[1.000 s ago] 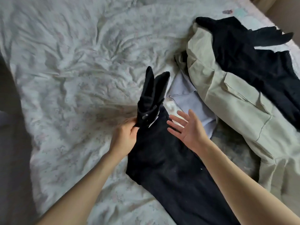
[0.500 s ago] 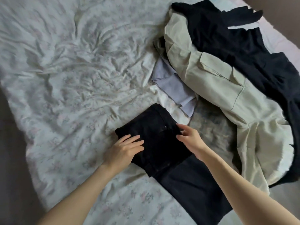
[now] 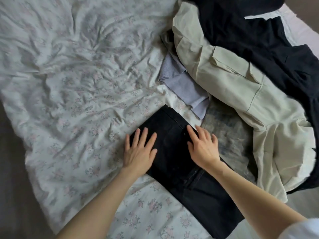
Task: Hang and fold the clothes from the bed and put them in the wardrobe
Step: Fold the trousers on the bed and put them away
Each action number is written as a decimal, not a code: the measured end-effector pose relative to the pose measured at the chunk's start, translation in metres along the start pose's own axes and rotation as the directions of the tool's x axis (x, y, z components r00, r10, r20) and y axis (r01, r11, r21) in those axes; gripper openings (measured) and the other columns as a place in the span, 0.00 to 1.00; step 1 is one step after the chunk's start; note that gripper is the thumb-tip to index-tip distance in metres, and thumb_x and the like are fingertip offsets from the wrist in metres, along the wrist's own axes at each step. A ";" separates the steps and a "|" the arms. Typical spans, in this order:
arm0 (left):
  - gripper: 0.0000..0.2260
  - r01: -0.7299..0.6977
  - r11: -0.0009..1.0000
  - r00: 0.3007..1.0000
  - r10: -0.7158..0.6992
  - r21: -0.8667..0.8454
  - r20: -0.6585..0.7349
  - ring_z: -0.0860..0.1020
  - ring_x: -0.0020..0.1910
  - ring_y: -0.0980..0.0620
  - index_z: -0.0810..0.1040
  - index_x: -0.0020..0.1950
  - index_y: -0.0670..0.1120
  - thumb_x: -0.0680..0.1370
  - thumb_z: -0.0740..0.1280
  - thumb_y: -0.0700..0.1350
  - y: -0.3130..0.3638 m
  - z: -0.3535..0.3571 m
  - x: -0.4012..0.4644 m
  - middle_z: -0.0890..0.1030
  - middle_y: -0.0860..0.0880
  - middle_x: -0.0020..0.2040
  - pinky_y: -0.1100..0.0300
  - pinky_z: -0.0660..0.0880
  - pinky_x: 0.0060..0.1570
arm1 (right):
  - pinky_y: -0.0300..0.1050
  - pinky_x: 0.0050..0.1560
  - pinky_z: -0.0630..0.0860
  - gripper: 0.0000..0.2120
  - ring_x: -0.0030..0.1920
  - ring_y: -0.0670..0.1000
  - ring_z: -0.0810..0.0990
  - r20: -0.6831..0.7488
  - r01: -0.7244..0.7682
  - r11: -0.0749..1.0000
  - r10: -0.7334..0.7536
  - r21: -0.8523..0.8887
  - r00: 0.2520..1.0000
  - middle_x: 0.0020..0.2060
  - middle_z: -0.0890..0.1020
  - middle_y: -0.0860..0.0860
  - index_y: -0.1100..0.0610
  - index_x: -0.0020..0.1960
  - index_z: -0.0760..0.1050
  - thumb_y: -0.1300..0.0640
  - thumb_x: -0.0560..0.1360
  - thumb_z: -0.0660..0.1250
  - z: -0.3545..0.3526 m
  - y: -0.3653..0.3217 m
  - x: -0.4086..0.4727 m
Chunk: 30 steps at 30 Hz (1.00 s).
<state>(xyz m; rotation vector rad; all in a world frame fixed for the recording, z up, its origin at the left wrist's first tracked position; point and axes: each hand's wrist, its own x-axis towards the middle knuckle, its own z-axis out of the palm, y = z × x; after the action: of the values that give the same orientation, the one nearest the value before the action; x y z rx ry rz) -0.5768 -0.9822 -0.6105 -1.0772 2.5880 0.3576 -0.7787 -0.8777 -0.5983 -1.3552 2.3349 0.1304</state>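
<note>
Both hands are down flat on the black trousers (image 3: 174, 144), which lie folded over on the bed (image 3: 72, 94) right in front of the person. The left hand (image 3: 139, 150) has its fingers straight and spread, pressing on the left edge of the folded part, with the little finger hanging just off the cloth onto the sheet. The right hand (image 3: 202, 145) rests on the right edge, fingers stretched and slightly fanned, gripping nothing. The two hands sit apart, with a band of dark cloth between them.

No brand, tag or lettering can be read anywhere on these trousers. What does show: a dark, near-black fabric, a stitched seam running along the upper fold toward the right hand, a small metal stud just beside the right forefinger, and doubled seam lines lower down where the folded layer ends. Below that the single layer runs on toward the bottom right of the view.

The bed sheet is pale with small faded pink flower sprigs, heavily creased. Beyond the trousers lies a lilac knit top (image 3: 179, 85), partly tucked under a cream jacket (image 3: 229, 80) with a flapped pocket, and over that jacket sprawls a black garment (image 3: 259, 40) reaching to the right edge. A grey patterned cloth (image 3: 227, 133) peeks out between the right hand and the cream jacket.
</note>
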 end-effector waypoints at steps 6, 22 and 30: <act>0.32 0.273 0.961 0.944 -0.257 -0.049 0.205 0.48 0.76 0.44 0.40 0.77 0.50 0.80 0.46 0.63 -0.010 -0.003 0.028 0.46 0.47 0.78 0.40 0.52 0.72 | 0.67 0.63 0.65 0.29 0.71 0.64 0.64 0.144 -0.025 0.993 0.041 -0.117 0.989 0.72 0.64 0.59 0.50 0.75 0.59 0.41 0.76 0.48 0.036 -0.007 -0.036; 0.20 0.278 0.670 0.957 -0.127 -0.688 0.262 0.78 0.55 0.51 0.74 0.64 0.50 0.73 0.72 0.47 -0.009 -0.072 0.036 0.80 0.53 0.57 0.53 0.75 0.58 | 0.46 0.64 0.67 0.20 0.68 0.52 0.67 0.000 -0.157 0.849 0.183 0.505 0.983 0.67 0.70 0.52 0.54 0.72 0.65 0.56 0.80 0.56 -0.020 -0.026 -0.037; 0.13 0.056 0.795 0.997 -0.077 -0.604 -0.009 0.78 0.43 0.46 0.75 0.56 0.48 0.74 0.69 0.50 0.014 -0.152 0.019 0.81 0.46 0.45 0.46 0.76 0.49 | 0.36 0.52 0.69 0.24 0.60 0.50 0.73 0.178 -0.288 0.394 0.292 0.873 0.940 0.66 0.71 0.48 0.51 0.76 0.57 0.50 0.80 0.53 -0.102 -0.056 -0.029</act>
<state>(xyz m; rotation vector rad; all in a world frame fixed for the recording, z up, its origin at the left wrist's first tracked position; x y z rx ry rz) -0.6288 -1.0372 -0.4761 -1.3681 2.5036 1.2254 -0.7517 -0.9126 -0.4872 -0.3711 2.0336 -0.9092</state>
